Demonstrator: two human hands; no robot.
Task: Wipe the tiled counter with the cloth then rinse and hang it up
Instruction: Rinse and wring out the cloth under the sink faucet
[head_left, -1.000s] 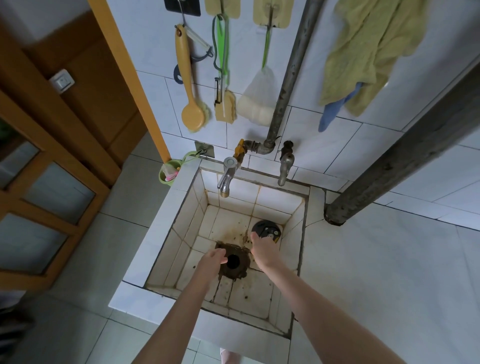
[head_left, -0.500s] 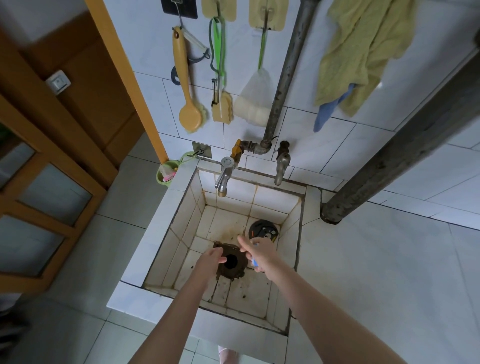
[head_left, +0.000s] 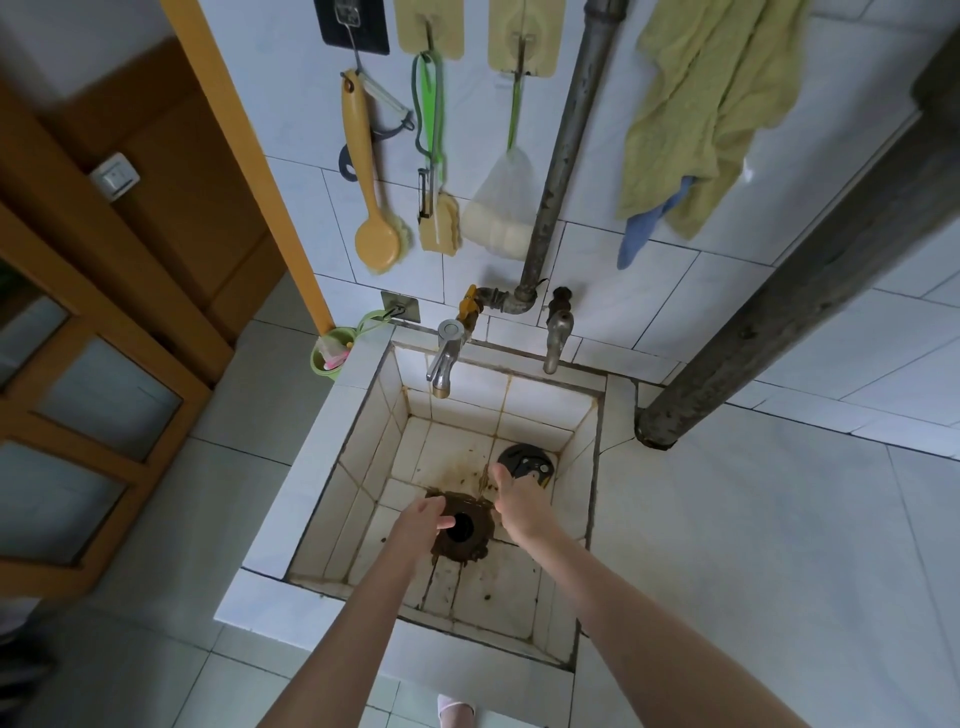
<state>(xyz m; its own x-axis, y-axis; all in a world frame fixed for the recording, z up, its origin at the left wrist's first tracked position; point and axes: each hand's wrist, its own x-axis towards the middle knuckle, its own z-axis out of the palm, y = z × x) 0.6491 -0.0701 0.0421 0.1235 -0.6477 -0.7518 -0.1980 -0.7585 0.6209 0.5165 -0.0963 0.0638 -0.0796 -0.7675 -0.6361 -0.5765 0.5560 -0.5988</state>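
Note:
Both of my hands hang low inside the tiled sink (head_left: 358, 415). My left hand (head_left: 422, 524) hovers beside the dark drain hole (head_left: 462, 527), its fingers loosely bent and holding nothing. On the other side of the drain is my right hand (head_left: 519, 506), thumb spread out and fingers pointing down, mostly hidden; I see nothing in it. A yellow-green cloth (head_left: 706, 104) hangs on the wall at the upper right, with a blue cloth (head_left: 641, 228) peeking out below it. The white tiled counter (head_left: 779, 561) lies to the right of the sink.
Two taps (head_left: 442, 361) (head_left: 557, 338) stick out over the sink's back edge, and no water is running. A round black drain cover (head_left: 525, 461) lies in the far right corner of the sink. Brushes and a sponge (head_left: 440, 223) hang on wall hooks. A thick grey pipe (head_left: 810, 291) slants onto the counter.
My right hand has drawn back a little from the drain cover toward the drain, with its thumb now raised. The left hand stays beside the drain.

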